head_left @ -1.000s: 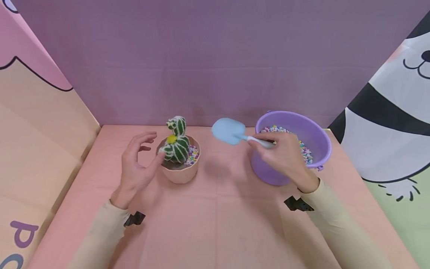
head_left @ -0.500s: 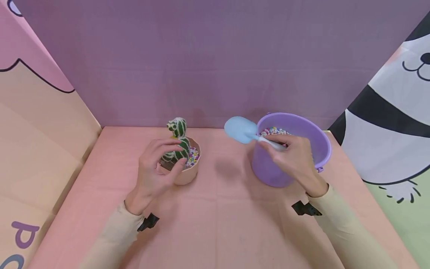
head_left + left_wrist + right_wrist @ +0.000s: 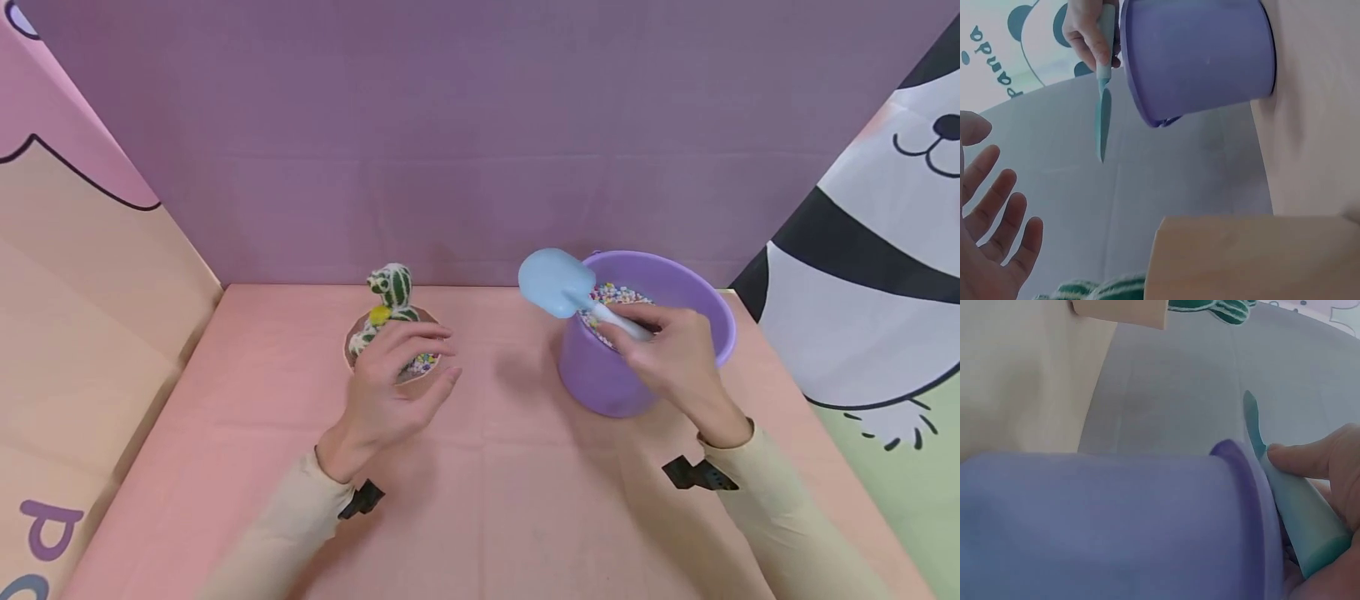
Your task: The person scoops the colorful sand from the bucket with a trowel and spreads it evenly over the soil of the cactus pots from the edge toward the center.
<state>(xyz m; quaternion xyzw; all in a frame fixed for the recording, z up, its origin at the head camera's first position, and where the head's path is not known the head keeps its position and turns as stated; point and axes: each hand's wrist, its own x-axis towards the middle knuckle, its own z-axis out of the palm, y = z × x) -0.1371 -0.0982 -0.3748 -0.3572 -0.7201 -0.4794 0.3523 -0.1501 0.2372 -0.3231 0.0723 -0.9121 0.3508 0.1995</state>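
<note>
My right hand (image 3: 671,354) grips the white handle of a light blue toy shovel (image 3: 555,282) just above a purple bucket (image 3: 603,383). The shovel's blade points left, over the bucket's left rim. Small multicoloured beads lie inside the bucket. My left hand (image 3: 393,396) hovers in front of a peach flowerpot (image 3: 348,333), fingers spread in a loose curve with nothing held. In the pot stands a green knitted cactus (image 3: 392,285) with a yellow flower, and beads lie beside it. My left hand hides the pot's front. The left wrist view shows the hand (image 3: 1000,231) apart from the pot.
A pink cloth (image 3: 480,500) covers the table. Behind it rises a purple backdrop (image 3: 480,150). Printed panels flank the table, one with a panda (image 3: 885,275) on the right. The pot and bucket stand apart, near the back edge.
The left hand has moved right, from the pot's left side to its front. The right hand has carried the shovel rightward, bringing its blade from between pot and bucket to the bucket's rim.
</note>
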